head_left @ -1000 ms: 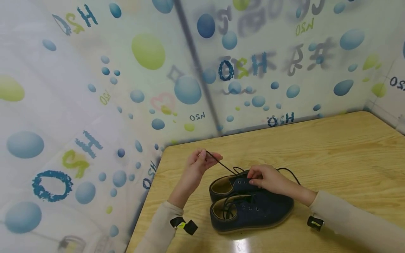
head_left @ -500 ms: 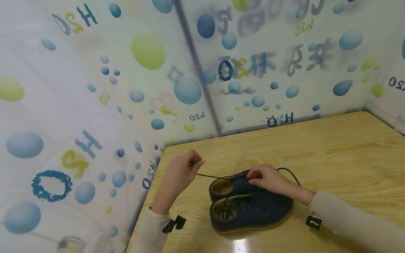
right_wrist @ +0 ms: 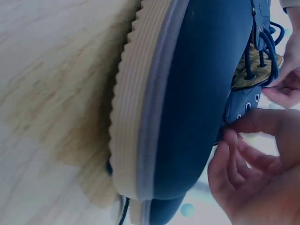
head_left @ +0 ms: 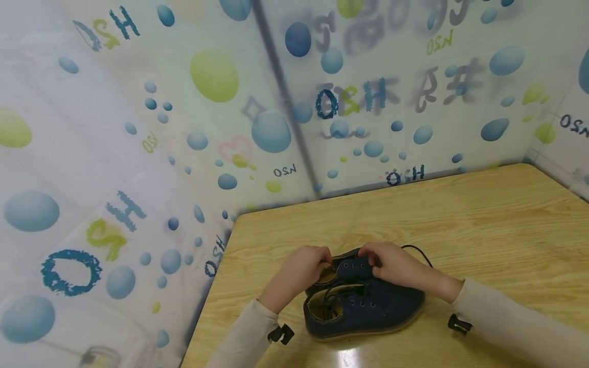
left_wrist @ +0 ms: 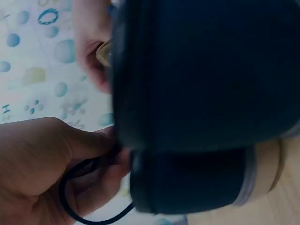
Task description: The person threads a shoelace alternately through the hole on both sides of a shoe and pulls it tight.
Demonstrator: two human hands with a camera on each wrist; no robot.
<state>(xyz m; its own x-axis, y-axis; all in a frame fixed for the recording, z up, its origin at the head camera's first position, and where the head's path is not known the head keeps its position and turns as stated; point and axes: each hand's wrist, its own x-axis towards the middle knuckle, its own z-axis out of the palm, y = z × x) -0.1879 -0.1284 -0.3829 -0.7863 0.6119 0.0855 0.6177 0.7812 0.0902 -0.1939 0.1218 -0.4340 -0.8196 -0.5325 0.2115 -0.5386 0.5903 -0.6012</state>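
Two navy lace-up shoes stand side by side on the table, heels to the left. Over the far shoe's (head_left: 350, 272) heel opening, my left hand (head_left: 299, 273) pinches its black shoelace (left_wrist: 63, 194), which loops past the fingers in the left wrist view. My right hand (head_left: 393, 263) grips the far shoe at its eyelets; in the right wrist view thumb and fingertips meet at the eyelet flap's edge (right_wrist: 234, 115). The near shoe (head_left: 391, 306) stands in front, untouched by the hands, with loose laces (head_left: 330, 304) hanging into its opening.
A wooden table (head_left: 483, 220) bears the shoes. Behind and to the left hangs a white curtain (head_left: 221, 133) with blue and green drops. Another stretch of black lace (head_left: 417, 249) arcs out behind my right wrist.
My left hand first drew the lace out to the left, then came back right and lower to the far shoe's opening. My right hand has stayed at the eyelets.
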